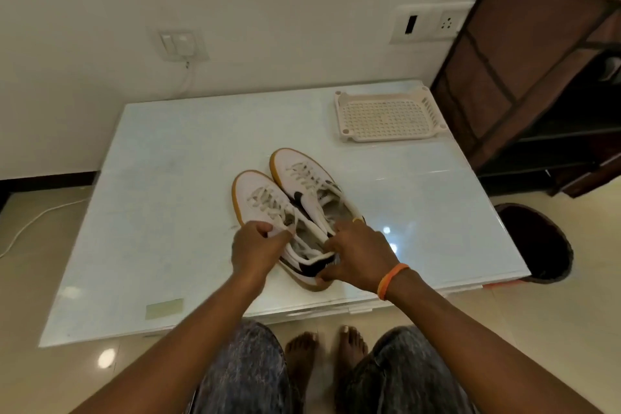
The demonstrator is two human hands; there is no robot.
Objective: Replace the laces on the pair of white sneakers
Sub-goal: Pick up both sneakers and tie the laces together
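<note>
White sneakers (285,198) sit mid-table (151,212), well clear of every edge. Left hand (255,245) pinches near sneaker's lace (265,200); right hand (359,255) grips its heel. Perforated tray (386,116) occupies far right corner.

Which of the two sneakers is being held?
The nearer left sneaker: left hand pinches its lace, right hand grips its heel. The farther sneaker lies untouched.

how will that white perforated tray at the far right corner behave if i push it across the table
The tray would probably slide easily: it looks like thin plastic, likely light for its size, sitting flat on the glossy table. Its low, wide shape makes tipping unlikely. The moulded rim suggests it stays fairly stiff, though the perforated floor might flex a little.
</note>
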